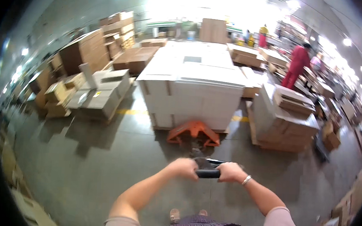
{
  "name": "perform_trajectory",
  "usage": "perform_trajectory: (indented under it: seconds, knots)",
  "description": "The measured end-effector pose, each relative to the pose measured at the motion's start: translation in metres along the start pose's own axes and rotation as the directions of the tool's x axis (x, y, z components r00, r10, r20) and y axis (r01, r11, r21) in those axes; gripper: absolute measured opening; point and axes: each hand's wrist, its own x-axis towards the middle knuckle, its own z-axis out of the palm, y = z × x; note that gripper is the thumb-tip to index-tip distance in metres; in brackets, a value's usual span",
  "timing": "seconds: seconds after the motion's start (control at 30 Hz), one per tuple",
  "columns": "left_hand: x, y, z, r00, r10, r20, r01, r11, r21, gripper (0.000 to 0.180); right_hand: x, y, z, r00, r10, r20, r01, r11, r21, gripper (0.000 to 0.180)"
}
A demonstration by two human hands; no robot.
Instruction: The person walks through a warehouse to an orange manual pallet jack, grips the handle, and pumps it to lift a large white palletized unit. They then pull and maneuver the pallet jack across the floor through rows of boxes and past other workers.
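Observation:
Both arms reach forward to the black handle (pixel 207 174) of an orange pallet jack (pixel 195 130). My left hand (pixel 183 168) is closed round the handle's left side, and my right hand (pixel 230 172) grips its right side. A silver bracelet is on the right wrist. Ahead of the jack stands a wide stack of white panels (pixel 194 103), low on the floor. The orange frame meets the near side of that stack; its forks are hidden beneath.
Grey-brown stacked boards (pixel 101 89) sit on a pallet at left. Another pallet stack (pixel 286 119) stands close at right. A person in red (pixel 296 65) is farther right. Tall cartons (pixel 85 51) rise at back left. A yellow floor line (pixel 132 112) runs behind the jack's front.

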Motion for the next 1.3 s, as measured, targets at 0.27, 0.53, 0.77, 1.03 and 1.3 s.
perform_trajectory:
  seconds: [0.27, 0.53, 0.77, 1.03, 1.3]
  knots:
    - [-0.027, -0.005, 0.215, 0.952, -0.048, 0.302, 0.054, 0.998, -0.012, 0.057, -0.072, -0.020, 0.202, 1.000, -0.004, 0.001, 0.004, 0.987, 0.163, 0.018]
    - [0.016, -0.011, 0.018, 0.989, -0.028, 0.148, 0.040, 0.996, -0.077, 0.043, -0.005, 0.008, 0.022, 0.999, 0.000, -0.050, 0.002, 0.999, 0.041, 0.018]
    - [-0.019, -0.010, 0.202, 0.979, 0.015, 0.202, -0.037, 0.994, 0.105, 0.055, -0.076, -0.019, 0.193, 0.992, 0.046, -0.121, -0.024, 0.985, 0.172, 0.016]
    - [0.011, -0.041, 0.113, 0.963, -0.014, 0.270, 0.072, 0.975, -0.208, 0.051, -0.045, -0.011, 0.080, 0.998, -0.029, -0.064, 0.038, 0.988, 0.148, 0.025]
    - [-0.007, -0.027, 0.151, 0.995, 0.002, 0.101, -0.014, 0.994, 0.113, 0.051, -0.057, -0.015, 0.139, 0.972, 0.054, -0.229, -0.018, 0.987, 0.160, 0.017]
